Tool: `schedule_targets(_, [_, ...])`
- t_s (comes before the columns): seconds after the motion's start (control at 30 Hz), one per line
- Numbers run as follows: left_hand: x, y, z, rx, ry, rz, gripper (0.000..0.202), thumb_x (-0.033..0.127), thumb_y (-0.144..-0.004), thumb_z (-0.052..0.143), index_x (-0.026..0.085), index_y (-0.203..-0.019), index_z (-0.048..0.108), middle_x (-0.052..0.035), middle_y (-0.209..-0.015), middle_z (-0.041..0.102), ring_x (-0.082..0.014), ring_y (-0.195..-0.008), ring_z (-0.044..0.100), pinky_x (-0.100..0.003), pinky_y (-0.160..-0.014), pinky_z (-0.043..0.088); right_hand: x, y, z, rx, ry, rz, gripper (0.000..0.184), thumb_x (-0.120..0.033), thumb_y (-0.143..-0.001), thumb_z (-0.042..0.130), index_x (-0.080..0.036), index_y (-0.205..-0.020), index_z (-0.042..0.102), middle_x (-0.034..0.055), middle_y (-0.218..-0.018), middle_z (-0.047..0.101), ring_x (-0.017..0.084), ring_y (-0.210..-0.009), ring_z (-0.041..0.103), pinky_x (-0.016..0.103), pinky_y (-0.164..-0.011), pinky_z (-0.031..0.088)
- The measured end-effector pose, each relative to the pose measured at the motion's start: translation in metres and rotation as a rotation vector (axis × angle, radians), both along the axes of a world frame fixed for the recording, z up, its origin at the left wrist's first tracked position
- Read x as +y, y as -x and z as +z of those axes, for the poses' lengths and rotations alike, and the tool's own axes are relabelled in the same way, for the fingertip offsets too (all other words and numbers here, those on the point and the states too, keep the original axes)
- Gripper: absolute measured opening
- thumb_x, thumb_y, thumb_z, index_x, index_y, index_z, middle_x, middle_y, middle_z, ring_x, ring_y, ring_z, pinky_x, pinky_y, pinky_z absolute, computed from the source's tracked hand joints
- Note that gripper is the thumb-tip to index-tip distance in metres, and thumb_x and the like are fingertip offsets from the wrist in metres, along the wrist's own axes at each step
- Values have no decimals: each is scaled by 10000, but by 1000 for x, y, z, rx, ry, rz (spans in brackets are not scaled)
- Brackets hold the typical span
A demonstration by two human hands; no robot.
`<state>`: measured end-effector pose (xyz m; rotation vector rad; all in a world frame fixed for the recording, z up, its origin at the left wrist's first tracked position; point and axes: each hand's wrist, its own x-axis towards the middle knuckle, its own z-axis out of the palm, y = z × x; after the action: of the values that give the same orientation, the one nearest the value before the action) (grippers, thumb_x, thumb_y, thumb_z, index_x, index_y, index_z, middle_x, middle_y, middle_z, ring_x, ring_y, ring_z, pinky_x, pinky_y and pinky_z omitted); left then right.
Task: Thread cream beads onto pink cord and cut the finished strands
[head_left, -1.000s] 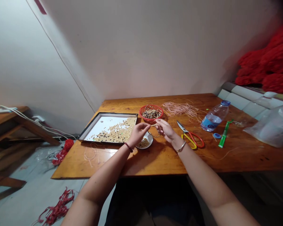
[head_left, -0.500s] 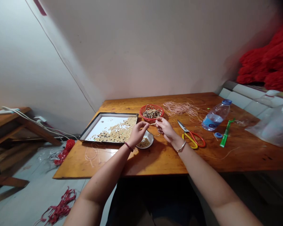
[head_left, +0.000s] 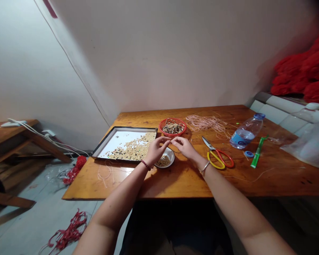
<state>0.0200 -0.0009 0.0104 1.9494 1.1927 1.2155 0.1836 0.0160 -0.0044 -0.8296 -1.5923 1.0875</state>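
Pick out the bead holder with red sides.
The small round basket, the only red one; the tray has black edges, and the dish is white.

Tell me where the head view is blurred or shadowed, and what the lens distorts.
In the head view, the red fibre bundle at upper right is smeared and the corner above it turns dark; the left forearm and right forearm cast soft shadows on the wooden table; the wide lens stretches both forearms toward the bottom edge.
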Motion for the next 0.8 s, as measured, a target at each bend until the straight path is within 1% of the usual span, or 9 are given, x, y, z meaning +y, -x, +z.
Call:
schedule_targets(0.13, [-3,0,2,85,-38,-24,289,432,-824,608,180,-952,670,-61,-886,689,-160,-789,630,-237,-624,502,-2,-1,1,-8,91,21,269,-441,-794,583,-187,-715,623,-21,-560,541,109,-489,469,231,-474,368])
schedule_targets(0.2, [-4,0,2,129,-91,-11,262,412,-830,609,185,-948,664,-54,-872,684,-151,-772,621,-233,-624,493,-2,-1,1,-8,159,41,271,-447,-784,590,-187,-710,615,-29,-532,529,99,-433,458,227,-435,354])
schedule_targets(0.3, [-6,0,2,211,-221,30,205,360,-851,598,200,-963,661,-48,-894,680,-148,-786,615,-251,-680,483,-2,-1,1,14,254,41,247,-428,-747,628,-187,-699,607,-18,-572,573,113,-452,528,224,-425,376])
schedule_targets(0.37, [-7,0,2,248,-279,65,182,338,-873,570,212,-961,667,-46,-897,680,-147,-783,616,-260,-700,475,-2,-1,1,37,297,48,235,-416,-732,645,-184,-707,616,-16,-595,588,111,-462,540,216,-417,372])
schedule_targets(0.47, [-10,-1,2,249,-290,100,184,326,-896,533,223,-938,679,-43,-889,689,-145,-761,622,-262,-690,473,-5,-1,2,114,389,95,284,-453,-746,640,-170,-727,638,-6,-612,605,93,-450,513,207,-405,351])
schedule_targets(0.57, [-12,-2,2,240,-299,90,176,306,-896,532,229,-938,684,-43,-907,701,-154,-792,633,-269,-708,479,-7,-2,1,206,516,151,351,-501,-764,633,-151,-778,661,15,-655,632,73,-447,486,194,-394,322])
schedule_targets(0.63, [-12,-3,2,223,-305,63,173,293,-894,534,233,-951,686,-45,-927,707,-162,-830,641,-282,-738,487,-7,-3,0,251,553,183,335,-475,-754,669,-148,-822,678,19,-686,641,64,-464,486,184,-397,318])
schedule_targets(0.7, [-12,-3,2,192,-304,42,168,285,-890,540,238,-958,686,-46,-955,709,-169,-872,644,-296,-772,496,-6,-3,-2,294,552,184,284,-420,-729,714,-160,-840,693,19,-722,653,61,-490,497,179,-409,332])
schedule_targets(0.8, [-10,-3,3,143,-300,36,160,283,-882,550,238,-943,690,-52,-992,703,-175,-922,639,-308,-793,505,-4,-4,-4,357,560,167,223,-343,-697,754,-186,-850,711,24,-799,680,74,-564,544,183,-459,394])
